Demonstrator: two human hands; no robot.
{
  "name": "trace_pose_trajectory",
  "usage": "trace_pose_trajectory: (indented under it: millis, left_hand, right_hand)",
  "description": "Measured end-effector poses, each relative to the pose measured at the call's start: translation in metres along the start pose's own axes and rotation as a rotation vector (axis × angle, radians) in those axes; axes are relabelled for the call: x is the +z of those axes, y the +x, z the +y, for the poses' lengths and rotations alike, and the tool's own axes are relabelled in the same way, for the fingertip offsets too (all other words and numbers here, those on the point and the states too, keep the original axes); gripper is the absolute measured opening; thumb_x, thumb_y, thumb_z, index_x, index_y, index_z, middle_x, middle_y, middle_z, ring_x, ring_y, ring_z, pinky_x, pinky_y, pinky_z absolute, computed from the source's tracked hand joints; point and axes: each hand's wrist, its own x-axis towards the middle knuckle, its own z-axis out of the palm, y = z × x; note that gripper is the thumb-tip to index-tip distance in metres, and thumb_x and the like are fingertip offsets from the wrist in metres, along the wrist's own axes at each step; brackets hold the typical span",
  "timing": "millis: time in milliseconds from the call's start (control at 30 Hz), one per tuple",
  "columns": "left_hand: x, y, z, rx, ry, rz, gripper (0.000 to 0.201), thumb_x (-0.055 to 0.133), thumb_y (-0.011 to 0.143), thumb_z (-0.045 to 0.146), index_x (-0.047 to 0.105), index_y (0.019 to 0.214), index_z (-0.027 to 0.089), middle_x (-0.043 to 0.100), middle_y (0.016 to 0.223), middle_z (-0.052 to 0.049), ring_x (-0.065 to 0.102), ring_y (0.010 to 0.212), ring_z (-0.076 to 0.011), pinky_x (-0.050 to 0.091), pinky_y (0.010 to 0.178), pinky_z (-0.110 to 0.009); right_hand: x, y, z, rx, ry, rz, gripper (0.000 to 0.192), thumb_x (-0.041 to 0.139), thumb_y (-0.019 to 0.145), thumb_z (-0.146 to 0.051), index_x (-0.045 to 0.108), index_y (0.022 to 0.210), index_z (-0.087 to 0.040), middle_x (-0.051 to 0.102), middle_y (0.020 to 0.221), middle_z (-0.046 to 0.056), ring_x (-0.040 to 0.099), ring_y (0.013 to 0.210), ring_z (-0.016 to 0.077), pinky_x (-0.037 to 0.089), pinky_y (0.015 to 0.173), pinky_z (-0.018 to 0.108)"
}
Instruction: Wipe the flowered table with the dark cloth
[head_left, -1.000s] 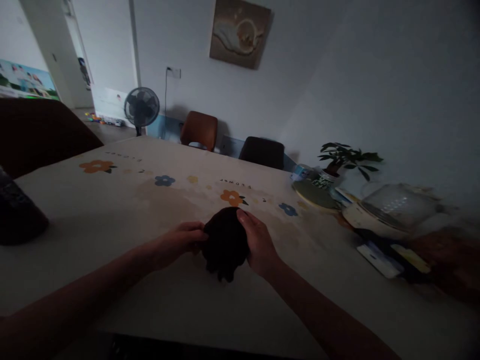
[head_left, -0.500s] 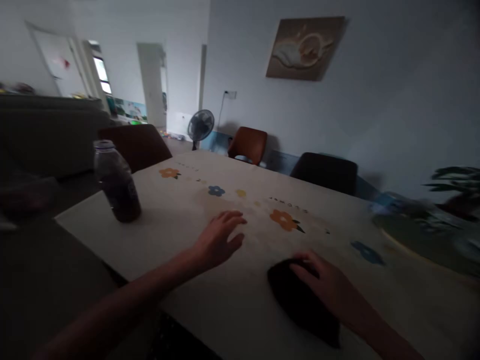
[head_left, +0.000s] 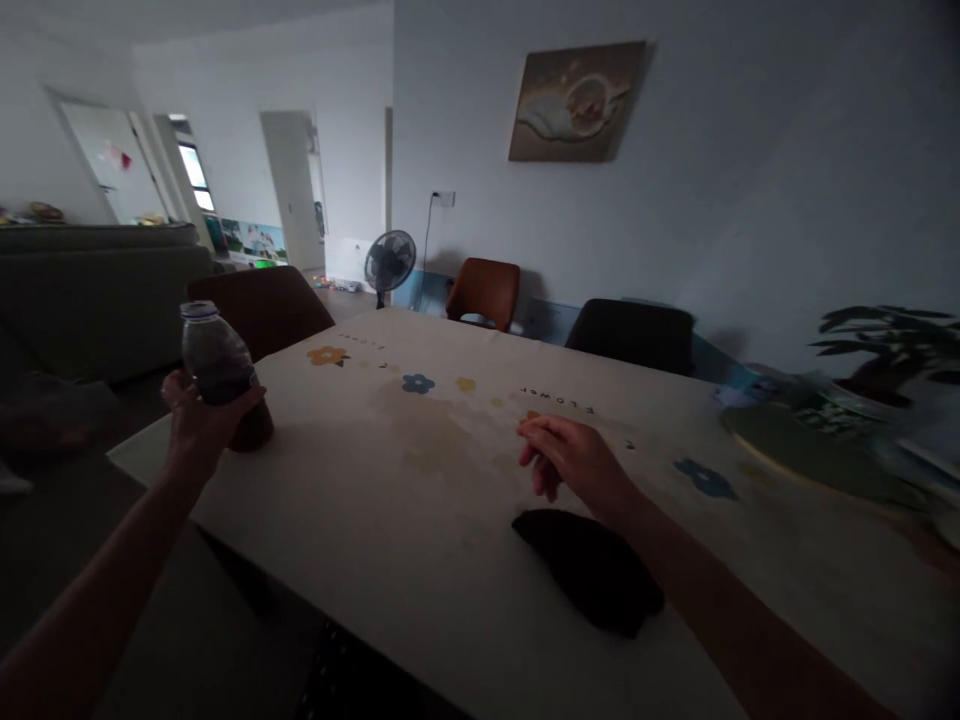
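At the table's left side stands an upright clear plastic bottle (head_left: pixel 217 352) with dark liquid in its lower part and no cap visible on its neck. My left hand (head_left: pixel 199 415) is wrapped round its middle, thumb across the near side. My right hand (head_left: pixel 566 455) hovers over the table with loosely bent fingers somewhat apart and nothing seen in them. Just below it, a dark, soft-looking cloth (head_left: pixel 589 565) lies bunched on the pale tablecloth (head_left: pixel 420 560). My right wrist overlaps the cloth's right side in view.
Flower prints and a damp-looking patch mark the tablecloth. A potted plant (head_left: pixel 877 360) and a round green mat (head_left: pixel 780 455) are at the right. A brown chair (head_left: pixel 487 290), a black chair (head_left: pixel 634 335) and a fan (head_left: pixel 391 262) stand beyond, a dark red chair (head_left: pixel 259 305) at left.
My left hand has moved left from mid-table and taken hold of the bottle. My right hand has let go of the dark cloth and lifted up and to the left.
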Motion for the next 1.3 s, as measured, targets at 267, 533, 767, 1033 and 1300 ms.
trace_pose_trajectory:
  millis: [267, 533, 767, 1033, 1300]
  left_hand:
    - [0.029, 0.003, 0.021, 0.015, -0.064, 0.058, 0.087, 0.082, 0.058, 0.037, 0.044, 0.134, 0.020, 0.056, 0.124, -0.008, 0.056, 0.112, -0.0257, 0.047, 0.100, -0.041]
    - [0.060, -0.020, 0.081, 0.327, 0.110, -0.456, 0.081, 0.073, 0.059, 0.043, 0.043, 0.133, 0.026, 0.062, 0.111, -0.005, 0.060, 0.098, -0.0267, 0.048, 0.087, -0.038]
    - [0.084, -0.035, 0.107, 0.568, 0.279, -0.745, 0.077, 0.064, 0.069, 0.040, 0.037, 0.140, 0.028, 0.060, 0.122, -0.007, 0.060, 0.104, -0.0286, 0.046, 0.085, -0.038]
    - [0.100, -0.037, 0.129, 0.765, 0.524, -0.726, 0.072, 0.059, 0.071, 0.033, 0.039, 0.140, 0.030, 0.054, 0.133, -0.007, 0.055, 0.116, -0.0329, 0.048, 0.086, -0.042]
    - [0.115, -0.034, 0.136, 0.850, 0.647, -0.716, 0.069, 0.057, 0.073, 0.029, 0.039, 0.140, 0.032, 0.054, 0.130, -0.009, 0.057, 0.108, -0.0341, 0.047, 0.085, -0.046]
  right_hand:
    - [0.042, 0.051, -0.010, 0.261, 0.472, -0.098, 0.024, 0.040, 0.098, -0.013, 0.059, 0.083, -0.012, 0.060, 0.062, 0.004, 0.050, 0.038, 0.0119, 0.037, 0.032, 0.022]
    - [0.074, 0.087, -0.039, 0.387, 0.649, -0.109, 0.041, 0.030, 0.108, -0.025, 0.052, 0.077, -0.012, 0.047, 0.054, -0.003, 0.036, 0.036, 0.0059, 0.023, 0.032, 0.017]
    - [0.081, 0.096, -0.040, 0.455, 0.746, -0.060, 0.047, 0.024, 0.110, -0.037, 0.043, 0.073, -0.015, 0.041, 0.052, -0.005, 0.026, 0.035, 0.0043, 0.013, 0.032, 0.014]
    - [0.071, 0.103, -0.019, 0.473, 0.781, -0.036, 0.044, 0.025, 0.109, -0.035, 0.037, 0.070, -0.018, 0.039, 0.053, -0.005, 0.023, 0.035, 0.0045, 0.010, 0.033, 0.013]
    - [0.066, 0.112, -0.002, 0.492, 0.777, 0.010, 0.041, 0.029, 0.104, -0.027, 0.041, 0.066, -0.017, 0.037, 0.051, -0.004, 0.022, 0.035, 0.0049, 0.009, 0.032, 0.014]
